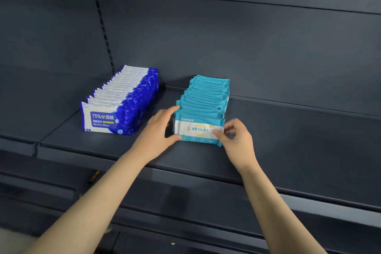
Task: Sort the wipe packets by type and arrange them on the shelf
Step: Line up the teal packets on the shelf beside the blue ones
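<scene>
Two rows of wipe packets stand on the dark shelf [288,150]. On the left is a row of several dark blue and white alcohol wipe packets [121,101]. To its right runs a row of several teal packets [208,97]. The front teal packet [199,130] stands upright, its white label facing me. My left hand [159,130] holds its left end, thumb at the lower corner and fingers at the top. My right hand [237,136] pinches its right end between thumb and fingers.
The shelf's dark back panel [247,37] rises behind the rows. Bare shelf surface stretches to the right of the teal row. A lower shelf edge [206,222] runs below my forearms. A slotted upright [103,27] stands behind the blue row.
</scene>
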